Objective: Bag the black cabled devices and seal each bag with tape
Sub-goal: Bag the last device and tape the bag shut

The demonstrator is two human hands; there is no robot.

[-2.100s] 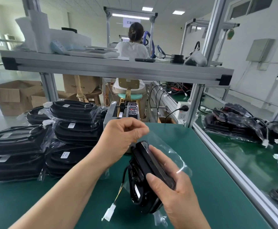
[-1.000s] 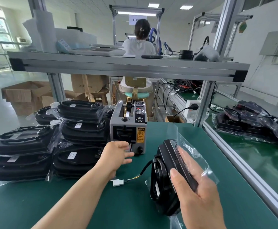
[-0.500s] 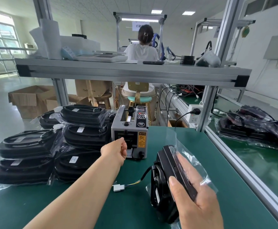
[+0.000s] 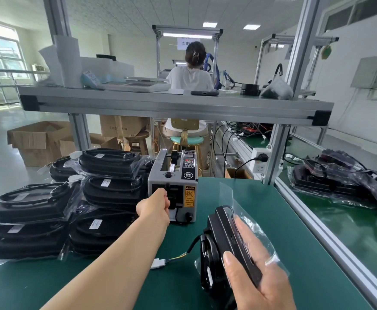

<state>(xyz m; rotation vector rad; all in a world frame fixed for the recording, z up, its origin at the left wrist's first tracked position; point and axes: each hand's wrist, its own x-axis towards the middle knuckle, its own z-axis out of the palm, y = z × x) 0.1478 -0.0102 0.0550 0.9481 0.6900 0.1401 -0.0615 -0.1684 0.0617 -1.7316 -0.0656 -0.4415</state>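
Note:
My right hand point(image 4: 253, 274) grips a black device point(image 4: 225, 240) standing on edge inside a clear plastic bag point(image 4: 252, 222) on the green table. The bag's open flap sticks up past the device. Its cable, ending in a white connector point(image 4: 158, 263), trails out to the left onto the mat. My left hand point(image 4: 155, 205) is stretched forward, its fingertips at the front slot of the grey tape dispenser point(image 4: 174, 182). Whether the fingers pinch tape is hidden by the hand.
Stacks of bagged black devices point(image 4: 106, 186) fill the table's left side. An aluminium frame rail point(image 4: 317, 222) borders the mat on the right, with more bagged devices point(image 4: 339, 177) beyond it. An overhead shelf point(image 4: 174, 104) crosses above. A person point(image 4: 189, 74) sits at the bench behind.
My left hand left the bag's mouth and reached forward to the dispenser's slot. My right hand stood the bagged device more upright and has held it still.

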